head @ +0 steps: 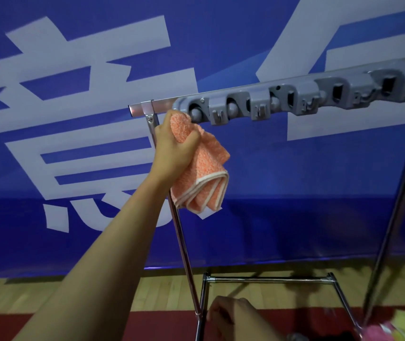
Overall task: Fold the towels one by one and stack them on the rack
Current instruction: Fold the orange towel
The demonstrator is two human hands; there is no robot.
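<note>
My left hand (174,143) is raised and grips an orange towel (201,175) with white trim, bunched at the top and hanging in folds below my fist. The towel's top touches the left end of the grey clip strip (295,97) mounted on the rack's top rail (157,105). My right hand (231,313) is low near the bottom edge, beside the rack's lower frame, fingers loosely curled with nothing seen in them. Yellow and pink cloth (403,326) lies at the bottom right corner.
The chrome rack has a left upright (184,242), a right upright (398,193) and a low crossbar (267,280). Behind it hangs a blue banner (73,94) with large white characters. Wooden floor and a red strip lie below.
</note>
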